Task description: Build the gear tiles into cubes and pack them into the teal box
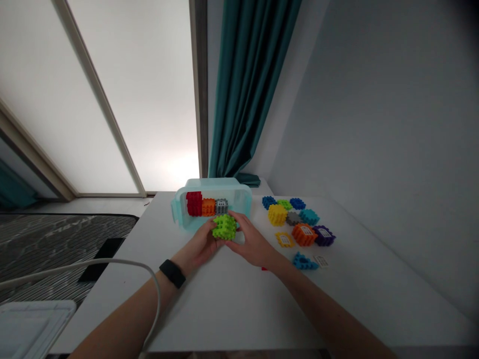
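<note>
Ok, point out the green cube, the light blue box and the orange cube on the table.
green cube (pixel 224 227), head view, top face.
light blue box (pixel 214 182), head view, upper rim.
orange cube (pixel 301 236), head view, front face.

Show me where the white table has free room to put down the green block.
Free: the near part of the table between the two forearms, and the strip from the left hand to the table's left edge, beside the box. Crowded: right of the right hand, where the loose blocks lie.
</note>
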A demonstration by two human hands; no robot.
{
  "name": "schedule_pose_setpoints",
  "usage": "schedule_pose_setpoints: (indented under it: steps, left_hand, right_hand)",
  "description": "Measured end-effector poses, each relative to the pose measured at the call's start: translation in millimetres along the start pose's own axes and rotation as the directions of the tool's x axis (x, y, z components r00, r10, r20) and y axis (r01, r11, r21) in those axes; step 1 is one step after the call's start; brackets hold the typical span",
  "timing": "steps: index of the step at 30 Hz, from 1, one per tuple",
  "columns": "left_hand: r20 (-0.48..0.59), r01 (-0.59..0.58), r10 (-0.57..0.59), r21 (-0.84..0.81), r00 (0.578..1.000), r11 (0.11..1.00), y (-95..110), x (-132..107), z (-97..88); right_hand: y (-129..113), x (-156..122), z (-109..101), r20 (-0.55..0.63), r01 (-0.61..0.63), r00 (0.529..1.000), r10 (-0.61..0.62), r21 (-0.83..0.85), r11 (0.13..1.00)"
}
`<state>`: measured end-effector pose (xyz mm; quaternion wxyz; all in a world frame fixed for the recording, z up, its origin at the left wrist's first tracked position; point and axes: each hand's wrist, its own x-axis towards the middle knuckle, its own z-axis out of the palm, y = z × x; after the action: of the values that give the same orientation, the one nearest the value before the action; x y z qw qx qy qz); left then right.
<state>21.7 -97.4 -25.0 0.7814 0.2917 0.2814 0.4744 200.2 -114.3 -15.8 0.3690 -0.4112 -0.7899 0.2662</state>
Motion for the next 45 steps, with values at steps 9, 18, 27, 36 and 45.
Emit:
schedule_pose_setpoints:
  steps: [9,18,27,36,45]
  left_hand:
    - [0.057,-0.026,0.027,-0.03,0.998,0.999,-6,1,-4.6]
    - [0.042,-0.364,0.419,0.577,0.907,0.731,-7,7,-14.5]
    - [0.179,-0.309,0.574,0.941,0.799,0.138,13,30,5.8]
    - [0.215,-0.278,0.537,0.96,0.816,0.038,9,61,30.1]
    - [0.182,-0.246,0.532,0.968,0.827,0.051,-4,57,20.7]
  right_hand:
    - [-13,10,2,0.0,0.066,0.998,-0.066,-0.068,0.995]
    - [7,-3,19,-0.161,-0.221,0.95,0.268,0.261,0.94]
    - [32,5,-7,-0.554,-0.238,0.799,0.235,0.068,0.969]
    - [41,13,-14,-0.581,-0.163,0.813,0.029,-0.179,0.97]
    - [34,-4,0,-0.294,-0.079,0.956,-0.009,-0.288,0.954]
